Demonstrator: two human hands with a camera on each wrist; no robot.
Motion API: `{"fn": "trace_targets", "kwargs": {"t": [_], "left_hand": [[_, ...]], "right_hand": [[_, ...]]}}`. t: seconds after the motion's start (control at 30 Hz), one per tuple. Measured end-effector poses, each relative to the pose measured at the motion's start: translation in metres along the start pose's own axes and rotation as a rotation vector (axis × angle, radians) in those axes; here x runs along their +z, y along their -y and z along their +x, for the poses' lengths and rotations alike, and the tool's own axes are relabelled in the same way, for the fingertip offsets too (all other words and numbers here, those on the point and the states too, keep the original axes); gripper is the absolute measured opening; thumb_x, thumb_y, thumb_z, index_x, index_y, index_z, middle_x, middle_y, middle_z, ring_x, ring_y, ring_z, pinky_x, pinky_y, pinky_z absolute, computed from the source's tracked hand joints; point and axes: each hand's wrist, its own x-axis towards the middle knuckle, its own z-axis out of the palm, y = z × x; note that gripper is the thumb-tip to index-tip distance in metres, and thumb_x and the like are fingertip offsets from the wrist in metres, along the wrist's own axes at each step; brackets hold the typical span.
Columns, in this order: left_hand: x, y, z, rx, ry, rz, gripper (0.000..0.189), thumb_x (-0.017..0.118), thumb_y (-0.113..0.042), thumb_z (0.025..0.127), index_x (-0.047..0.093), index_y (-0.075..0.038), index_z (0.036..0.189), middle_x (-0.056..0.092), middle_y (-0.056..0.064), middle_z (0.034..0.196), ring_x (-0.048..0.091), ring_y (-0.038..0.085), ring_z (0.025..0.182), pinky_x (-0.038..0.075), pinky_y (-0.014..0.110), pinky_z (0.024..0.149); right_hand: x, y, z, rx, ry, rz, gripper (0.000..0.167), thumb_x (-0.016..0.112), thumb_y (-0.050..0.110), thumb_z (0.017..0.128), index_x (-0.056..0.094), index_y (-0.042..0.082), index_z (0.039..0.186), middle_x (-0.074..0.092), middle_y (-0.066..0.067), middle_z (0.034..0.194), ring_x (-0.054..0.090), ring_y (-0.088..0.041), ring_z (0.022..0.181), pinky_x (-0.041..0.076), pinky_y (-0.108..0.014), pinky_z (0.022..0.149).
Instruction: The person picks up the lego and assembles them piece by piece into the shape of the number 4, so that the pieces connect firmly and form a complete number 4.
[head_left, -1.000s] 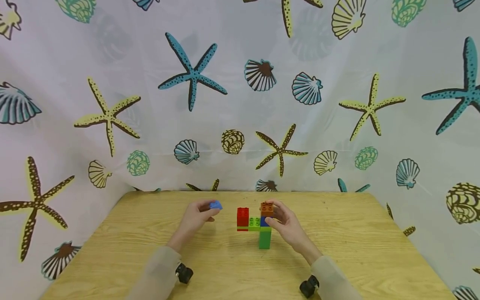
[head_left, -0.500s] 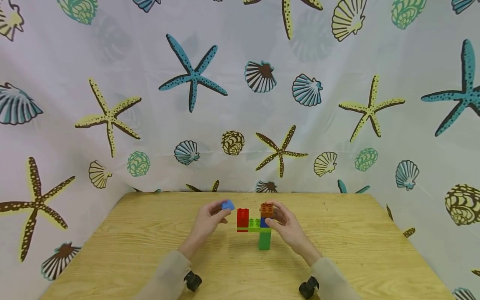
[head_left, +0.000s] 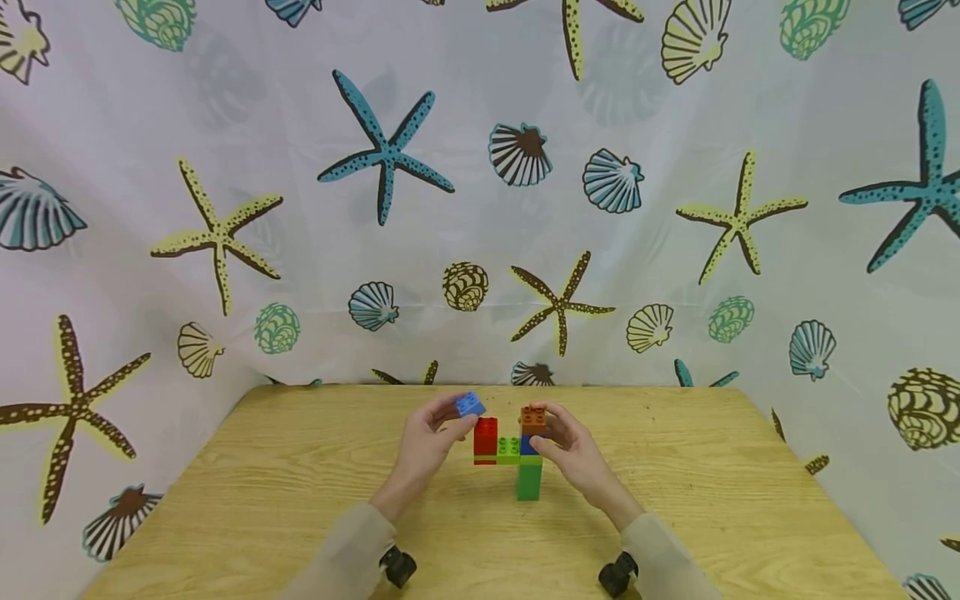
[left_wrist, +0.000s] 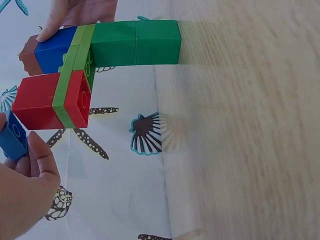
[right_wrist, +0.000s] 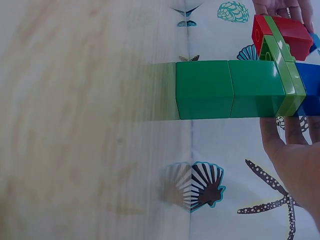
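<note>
My left hand (head_left: 429, 435) pinches a light blue toy brick (head_left: 470, 404), tilted, just above and left of the red brick (head_left: 486, 433). Between them stands a brick structure: two stacked green bricks (left_wrist: 135, 44) form its post, with flat lime green bricks (head_left: 509, 447) reaching out leftward. On the outer end of that arm sits the red brick, and another red piece (left_wrist: 77, 99) hangs beneath it. Over the post, a dark blue brick (left_wrist: 54, 50) carries a brown brick (head_left: 533, 417). My right hand (head_left: 573, 448) grips the dark blue and brown bricks from the right side.
The structure stands on a light wooden table (head_left: 675, 483). Behind and beside the table hangs a white curtain (head_left: 450, 225) printed with starfish and shells. A small black camera (head_left: 397, 567) is on each wrist.
My left hand has moved right and slightly up with the light blue brick, from apart on the left to close by the red brick. The right hand keeps its place on the structure.
</note>
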Motion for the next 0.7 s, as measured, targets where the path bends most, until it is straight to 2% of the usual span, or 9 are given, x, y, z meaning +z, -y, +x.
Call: {"fn": "trace_targets", "kwargs": {"t": [0.2,0.3,0.4,0.6,0.7], "left_hand": [[0.005,-0.004,0.000,0.059,0.051,0.123,0.041,0.070,-0.018,0.092,0.061,-0.013,0.131,0.064,0.008,0.121,0.058,0.021,0.108,0.051,0.027,0.085],[0.008,-0.004,0.002,0.091,0.091,0.174,0.041,0.070,-0.019,0.092,0.061,-0.016,0.132,0.064,0.005,0.122,0.057,0.021,0.111,0.049,0.035,0.093],[0.010,-0.002,0.002,0.103,0.130,0.190,0.041,0.069,-0.021,0.093,0.060,-0.018,0.132,0.064,0.004,0.123,0.057,0.023,0.114,0.047,0.043,0.097],[0.010,-0.001,0.002,0.073,0.181,0.161,0.042,0.065,-0.018,0.095,0.056,-0.019,0.136,0.061,0.007,0.129,0.058,0.028,0.116,0.053,0.040,0.094],[0.008,-0.002,0.002,0.069,0.209,0.143,0.042,0.063,-0.015,0.096,0.054,-0.018,0.137,0.060,0.009,0.131,0.058,0.030,0.119,0.050,0.042,0.099]], "right_hand": [[-0.001,-0.001,0.000,-0.015,0.010,0.001,0.049,0.060,0.020,0.099,0.043,0.017,0.144,0.051,-0.018,0.142,0.052,-0.035,0.129,0.049,-0.038,0.101],[-0.002,0.000,0.001,-0.019,0.013,0.003,0.049,0.060,0.020,0.098,0.043,0.017,0.144,0.052,-0.017,0.142,0.052,-0.035,0.129,0.048,-0.038,0.102],[-0.002,0.000,0.001,-0.021,0.014,0.002,0.048,0.060,0.020,0.098,0.043,0.017,0.144,0.052,-0.017,0.142,0.052,-0.034,0.128,0.049,-0.038,0.101],[-0.002,-0.001,0.001,-0.032,0.017,0.002,0.051,0.060,0.019,0.099,0.040,0.011,0.145,0.053,-0.019,0.140,0.054,-0.032,0.126,0.049,-0.033,0.099],[-0.002,0.000,0.001,-0.024,0.015,0.003,0.051,0.060,0.020,0.098,0.041,0.012,0.145,0.053,-0.018,0.141,0.054,-0.031,0.126,0.049,-0.032,0.099]]}}
